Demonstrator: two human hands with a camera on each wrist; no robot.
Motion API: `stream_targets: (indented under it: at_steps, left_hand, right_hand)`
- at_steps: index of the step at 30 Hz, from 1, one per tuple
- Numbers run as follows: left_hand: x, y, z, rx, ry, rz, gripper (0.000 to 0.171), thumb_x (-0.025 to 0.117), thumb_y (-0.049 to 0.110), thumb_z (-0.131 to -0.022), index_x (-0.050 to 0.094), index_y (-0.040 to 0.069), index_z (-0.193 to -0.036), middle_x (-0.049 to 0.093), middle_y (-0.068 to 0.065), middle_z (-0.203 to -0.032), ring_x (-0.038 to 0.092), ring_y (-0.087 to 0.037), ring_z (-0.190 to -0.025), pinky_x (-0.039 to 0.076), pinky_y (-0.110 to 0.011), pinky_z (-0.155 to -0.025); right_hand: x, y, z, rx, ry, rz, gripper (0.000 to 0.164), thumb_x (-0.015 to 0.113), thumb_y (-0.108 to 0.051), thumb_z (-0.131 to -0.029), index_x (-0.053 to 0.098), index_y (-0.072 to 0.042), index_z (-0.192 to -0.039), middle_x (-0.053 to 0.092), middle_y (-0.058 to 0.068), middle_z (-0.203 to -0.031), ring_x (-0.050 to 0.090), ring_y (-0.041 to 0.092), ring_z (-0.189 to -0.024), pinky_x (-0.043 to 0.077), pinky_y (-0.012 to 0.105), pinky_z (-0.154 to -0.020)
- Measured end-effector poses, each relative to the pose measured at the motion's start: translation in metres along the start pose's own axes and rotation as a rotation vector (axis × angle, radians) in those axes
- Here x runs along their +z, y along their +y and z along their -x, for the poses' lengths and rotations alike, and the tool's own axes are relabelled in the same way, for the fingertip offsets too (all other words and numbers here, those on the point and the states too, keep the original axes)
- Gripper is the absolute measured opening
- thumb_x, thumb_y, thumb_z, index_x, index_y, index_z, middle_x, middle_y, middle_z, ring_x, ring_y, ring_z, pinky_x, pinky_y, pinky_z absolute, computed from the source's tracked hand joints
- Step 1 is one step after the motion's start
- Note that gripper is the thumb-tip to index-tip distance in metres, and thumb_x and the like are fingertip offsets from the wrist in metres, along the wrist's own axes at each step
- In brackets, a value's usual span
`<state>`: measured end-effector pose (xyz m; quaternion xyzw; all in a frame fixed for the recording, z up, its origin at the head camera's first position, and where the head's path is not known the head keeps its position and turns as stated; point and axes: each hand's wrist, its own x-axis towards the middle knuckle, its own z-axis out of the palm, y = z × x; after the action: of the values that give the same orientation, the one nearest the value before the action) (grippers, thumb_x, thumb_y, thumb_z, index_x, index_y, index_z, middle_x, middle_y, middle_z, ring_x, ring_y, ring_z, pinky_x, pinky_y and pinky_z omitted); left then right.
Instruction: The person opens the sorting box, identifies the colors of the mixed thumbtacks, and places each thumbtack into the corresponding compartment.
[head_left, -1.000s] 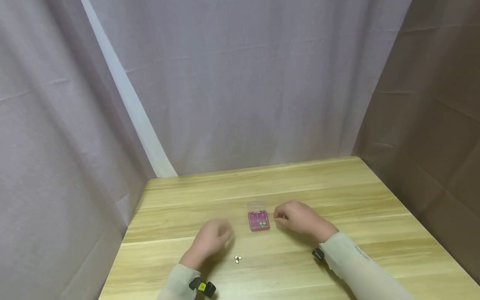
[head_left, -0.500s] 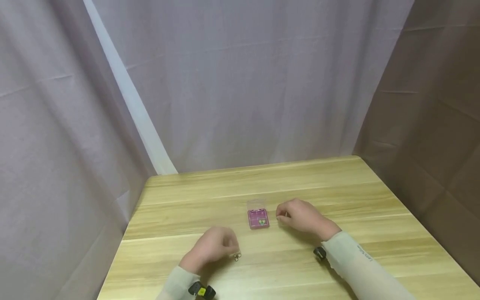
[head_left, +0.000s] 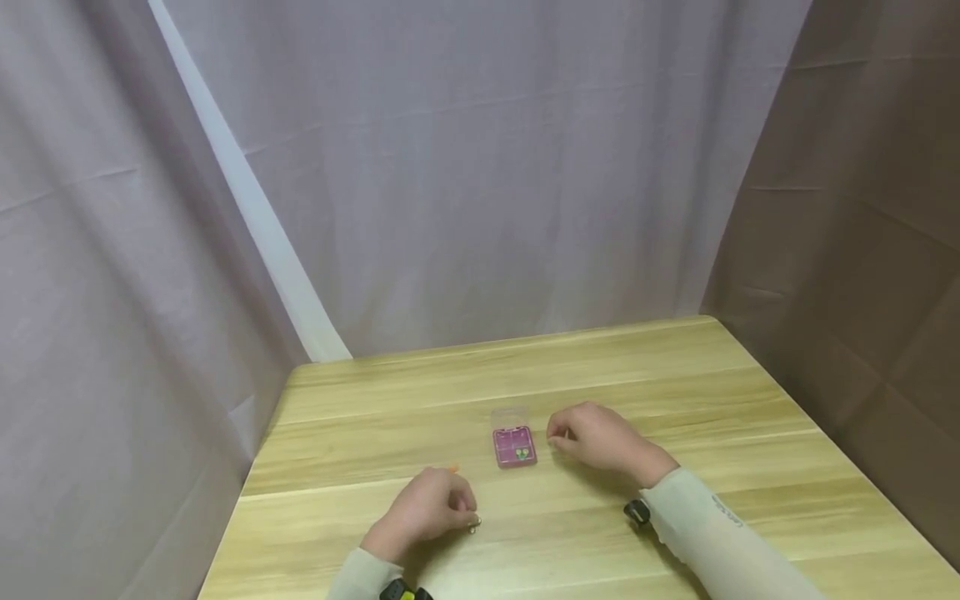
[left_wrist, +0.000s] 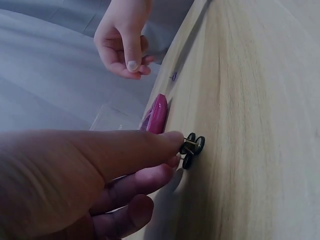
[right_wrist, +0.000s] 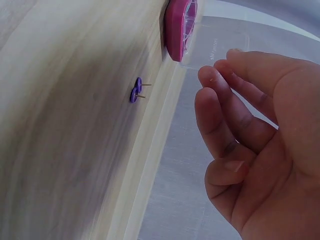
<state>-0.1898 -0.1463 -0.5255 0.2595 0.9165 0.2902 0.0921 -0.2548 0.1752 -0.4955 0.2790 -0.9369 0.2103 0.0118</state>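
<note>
My left hand (head_left: 429, 510) is low over the table, thumb and fingertips at a small cluster of dark-headed thumbtacks (left_wrist: 198, 145) with brass pins. In the left wrist view the thumb (left_wrist: 172, 140) overlaps one tack and pinches at its pin. A pink compartment box (head_left: 504, 457) lies with its clear lid (head_left: 508, 416) tipped back; green-and-yellow tacks (head_left: 522, 453) sit in its near right compartment. Right of the box my right hand (head_left: 596, 435) hovers, fingers loosely curled around nothing. Two purple thumbtacks (right_wrist: 136, 92) stand pins up on the table below it.
A small orange thing (head_left: 453, 469) shows just behind the left hand, mostly covered by it. The wood-grain table (head_left: 645, 367) is bounded by a grey curtain (head_left: 465, 208) at the back and a brown one (head_left: 862, 275) at the right.
My left hand has come down and toward me onto the dark tacks, its fingers closing in on them. An orange thing now shows behind it. The right hand stays beside the box.
</note>
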Motion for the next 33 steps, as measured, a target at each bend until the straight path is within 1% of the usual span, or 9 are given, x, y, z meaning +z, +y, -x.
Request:
stream_targets:
  at_steps: [3, 10, 13, 18, 23, 27, 33]
  left_hand:
    - [-0.0004, 0.0007, 0.0012, 0.004, 0.007, 0.001, 0.01, 0.08, 0.027, -0.078, 0.07, 0.027, -0.074, 0.061, 0.017, -0.063, 0.053, -0.001, -0.058, 0.049, -0.025, -0.061]
    - [-0.0023, -0.0005, 0.0019, 0.036, 0.041, -0.032, 0.009, 0.079, 0.024, -0.078, 0.071, 0.026, -0.074, 0.061, 0.019, -0.063, 0.053, 0.001, -0.061, 0.052, -0.029, -0.068]
    - [-0.0026, -0.002, 0.003, 0.033, 0.05, -0.052, 0.011, 0.079, 0.027, -0.078, 0.069, 0.027, -0.074, 0.06, 0.019, -0.064, 0.053, 0.0, -0.062, 0.052, -0.029, -0.068]
    - [-0.0033, -0.0035, 0.0061, 0.017, 0.049, -0.071, 0.018, 0.079, 0.031, -0.078, 0.064, 0.029, -0.07, 0.058, 0.017, -0.063, 0.052, -0.002, -0.061, 0.05, -0.025, -0.062]
    - [-0.0028, -0.0042, 0.0075, 0.016, 0.054, -0.063, 0.017, 0.076, 0.023, -0.078, 0.064, 0.029, -0.068, 0.058, 0.017, -0.063, 0.052, -0.002, -0.062, 0.05, -0.025, -0.062]
    - [-0.0025, -0.0057, 0.0071, 0.043, 0.08, -0.072, 0.017, 0.072, 0.014, -0.077, 0.066, 0.028, -0.069, 0.061, 0.017, -0.066, 0.053, -0.001, -0.065, 0.053, -0.027, -0.066]
    - [-0.0019, -0.0071, 0.0056, 0.059, 0.108, -0.066, 0.016, 0.071, 0.011, -0.078, 0.068, 0.026, -0.072, 0.063, 0.016, -0.069, 0.055, 0.0, -0.068, 0.055, -0.028, -0.069]
  right_hand:
    - [0.0007, -0.0014, -0.0004, -0.003, -0.001, -0.007, 0.005, 0.071, -0.03, -0.089, 0.074, -0.027, -0.092, 0.07, -0.018, -0.085, 0.057, -0.003, -0.073, 0.055, 0.029, -0.072]
    - [0.0, -0.0042, -0.0018, -0.034, 0.019, -0.012, 0.005, 0.071, -0.027, -0.089, 0.074, -0.024, -0.091, 0.07, -0.017, -0.083, 0.057, -0.002, -0.071, 0.056, 0.031, -0.069]
    - [0.0007, -0.0051, -0.0023, -0.043, 0.025, -0.007, 0.005, 0.071, -0.027, -0.089, 0.074, -0.023, -0.091, 0.07, -0.016, -0.082, 0.057, -0.002, -0.07, 0.056, 0.031, -0.068]
    - [0.0012, -0.0067, -0.0022, -0.04, 0.021, -0.013, 0.005, 0.071, -0.027, -0.089, 0.074, -0.024, -0.091, 0.07, -0.017, -0.082, 0.056, -0.002, -0.069, 0.056, 0.03, -0.068]
    - [-0.0002, -0.0084, -0.0028, -0.025, 0.014, -0.032, 0.006, 0.07, -0.029, -0.089, 0.074, -0.025, -0.091, 0.068, -0.02, -0.081, 0.057, -0.002, -0.069, 0.055, 0.029, -0.067]
    - [-0.0008, -0.0094, -0.0037, -0.031, 0.02, -0.042, 0.006, 0.07, -0.03, -0.089, 0.074, -0.025, -0.091, 0.068, -0.02, -0.082, 0.057, -0.002, -0.07, 0.056, 0.03, -0.068]
    - [-0.0002, -0.0104, -0.003, -0.037, 0.015, -0.047, 0.005, 0.07, -0.028, -0.089, 0.074, -0.025, -0.091, 0.069, -0.018, -0.083, 0.057, -0.002, -0.07, 0.056, 0.031, -0.069]
